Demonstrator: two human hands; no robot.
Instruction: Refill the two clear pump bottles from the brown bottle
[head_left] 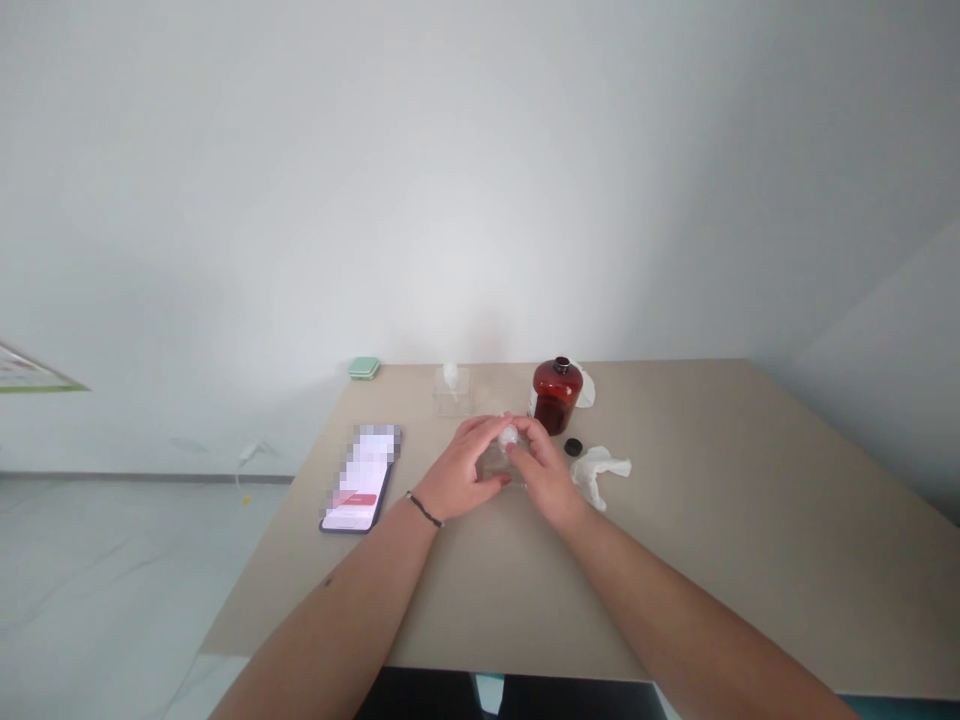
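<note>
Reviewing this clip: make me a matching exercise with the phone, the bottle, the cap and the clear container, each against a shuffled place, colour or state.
Things:
1. Phone
2. Bottle
3. Cap
4. Clear container

Descriptions:
A. Reddish brown, standing upright
B. Between the left hand and the right hand
C. Screen lit, lying to the left of both hands
D. Small, round and black

Right pairs: 1-C, 2-A, 3-D, 4-B
</note>
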